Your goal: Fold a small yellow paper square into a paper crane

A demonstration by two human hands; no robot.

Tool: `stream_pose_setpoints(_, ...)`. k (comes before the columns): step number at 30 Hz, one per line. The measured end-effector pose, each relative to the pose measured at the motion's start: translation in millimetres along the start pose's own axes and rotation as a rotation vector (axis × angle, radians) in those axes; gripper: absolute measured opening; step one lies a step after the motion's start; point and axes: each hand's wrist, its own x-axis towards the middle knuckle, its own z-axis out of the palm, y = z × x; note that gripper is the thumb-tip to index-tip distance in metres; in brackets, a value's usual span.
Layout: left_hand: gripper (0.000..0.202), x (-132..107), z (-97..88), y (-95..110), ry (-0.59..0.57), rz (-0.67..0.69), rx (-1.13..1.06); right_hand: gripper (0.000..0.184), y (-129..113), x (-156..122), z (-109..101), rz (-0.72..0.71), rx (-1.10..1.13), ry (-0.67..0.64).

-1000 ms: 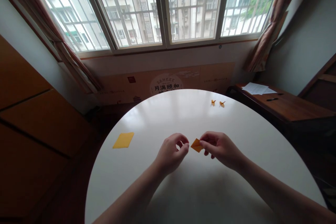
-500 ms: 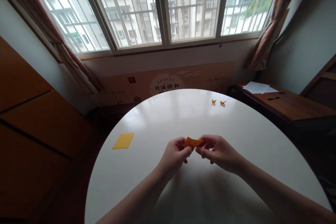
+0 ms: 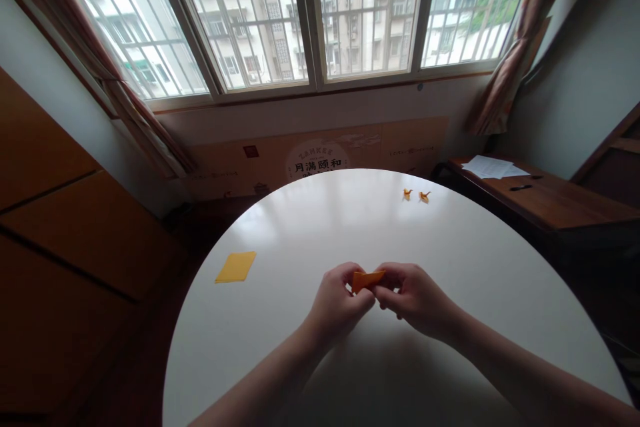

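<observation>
A small folded piece of orange origami paper point(image 3: 367, 279) is held up between my two hands, above the near middle of the white round table point(image 3: 310, 233). My left hand point(image 3: 342, 297) is closed on its left side, thumb in front and fingers behind. Gripping the right end with thumb and fingertips is my right hand point(image 3: 407, 293), also closed. The thumbs nearly meet at the paper's lower edge, and my fingers hide part of its folds.
A stack of yellow paper squares point(image 3: 236, 267) lies at the table's left. Two small folded paper cranes point(image 3: 424, 197) stand near the far right edge. Beyond, a wooden desk point(image 3: 560, 197) carries white sheets point(image 3: 493, 167) and a dark pen-like item. A barred window point(image 3: 370, 13) is behind.
The folded paper has turned, its pointed top giving way to a flatter upper edge. My hands have drawn closer together, with the right thumb now against the paper.
</observation>
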Motion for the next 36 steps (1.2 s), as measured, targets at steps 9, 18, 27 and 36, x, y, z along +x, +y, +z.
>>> stream_pose_setpoints(9,0.004,2,-3.8,1,-0.004,-0.008,0.011,0.013,-3,0,-3,0.01,-0.042,0.046)
stream_pose_setpoints(18,0.003,3,-7.0,-2,0.007,-0.025,0.018,0.014,-2,1,-9,0.066,0.004,0.062)
stream_pose_setpoints(27,0.015,7,-9.4,-9,-0.098,-0.066,-0.216,0.015,6,8,-20,0.176,0.171,0.001)
stream_pose_setpoints(36,0.03,4,-5.1,-1,-0.092,-0.174,-0.244,0.023,8,8,-15,0.156,0.268,-0.036)
